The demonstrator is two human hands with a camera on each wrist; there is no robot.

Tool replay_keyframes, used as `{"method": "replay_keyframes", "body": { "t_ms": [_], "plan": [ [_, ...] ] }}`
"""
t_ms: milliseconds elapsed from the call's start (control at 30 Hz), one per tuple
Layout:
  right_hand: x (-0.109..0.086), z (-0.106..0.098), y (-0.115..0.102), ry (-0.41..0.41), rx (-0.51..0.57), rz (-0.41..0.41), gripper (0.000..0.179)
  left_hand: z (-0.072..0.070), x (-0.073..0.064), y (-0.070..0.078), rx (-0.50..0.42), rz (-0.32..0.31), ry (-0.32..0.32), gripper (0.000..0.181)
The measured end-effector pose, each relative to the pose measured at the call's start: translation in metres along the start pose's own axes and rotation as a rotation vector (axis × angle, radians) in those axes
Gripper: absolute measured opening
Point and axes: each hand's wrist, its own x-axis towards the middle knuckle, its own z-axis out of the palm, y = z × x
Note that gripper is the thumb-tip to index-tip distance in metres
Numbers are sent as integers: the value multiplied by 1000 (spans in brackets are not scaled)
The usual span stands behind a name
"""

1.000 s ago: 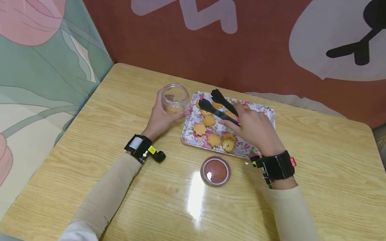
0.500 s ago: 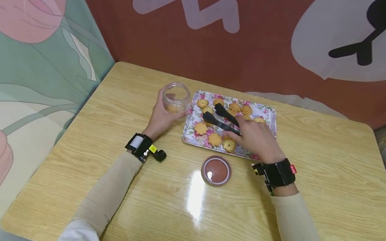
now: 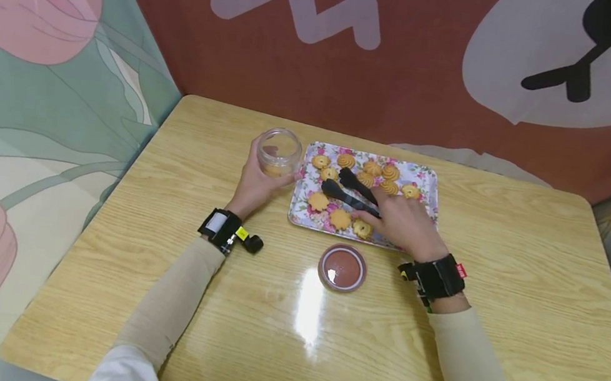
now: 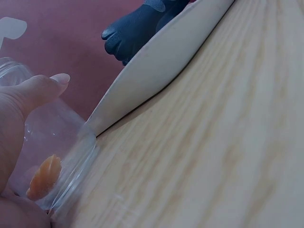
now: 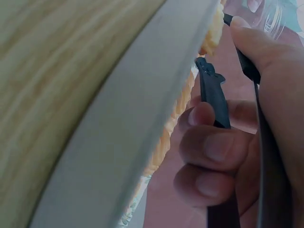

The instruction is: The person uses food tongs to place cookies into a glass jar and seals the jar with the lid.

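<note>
On the left side, my left hand [image 3: 257, 186] grips a clear jar [image 3: 280, 149] at the edge of the tray. Inside the jar, the left wrist view shows an orange-brown cookie [image 4: 45, 177] near the base. My right hand [image 3: 406, 223] holds black tongs [image 3: 351, 199], fingers curled round one arm and thumb along the other. The tongs' tips stand apart, low over a floral tray [image 3: 299, 214] of cookies. Flower-shaped cookies [image 3: 340, 219] and swirled cookies [image 3: 390, 172] lie around the tongs. The hand hides part of the tray's right side.
A round reddish-brown lid [image 3: 342, 269] lies on the wooden table [image 3: 244, 334], just in front of the tray. Behind the table's back edge rises a brown patterned wall [image 3: 422, 59]. Another printed wall [image 3: 53, 124] is on the left.
The right hand and tongs have moved down and to the right over the tray, uncovering cookies at the back. Over the last half second they barely shift. The left hand keeps the jar in place.
</note>
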Motion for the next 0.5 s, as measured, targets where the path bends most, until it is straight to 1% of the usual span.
{"method": "replay_keyframes", "body": {
  "t_ms": [67, 133, 300, 367, 500],
  "plan": [
    [0, 2, -1, 10, 8, -7, 60, 0, 0, 0, -1, -2, 1, 98],
    [-1, 3, -2, 18, 24, -21, 50, 0, 0, 0, -11, 2, 0, 98],
    [-2, 3, -4, 53, 44, -108, 29, 1, 1, 0, -28, 10, 1, 99],
    [-1, 3, -4, 67, 43, -132, 26, 1, 1, 0, -25, 7, 2, 98],
    [0, 3, -3, 72, 38, -144, 25, 0, 1, 0, -19, 3, 4, 98]
  ]
}}
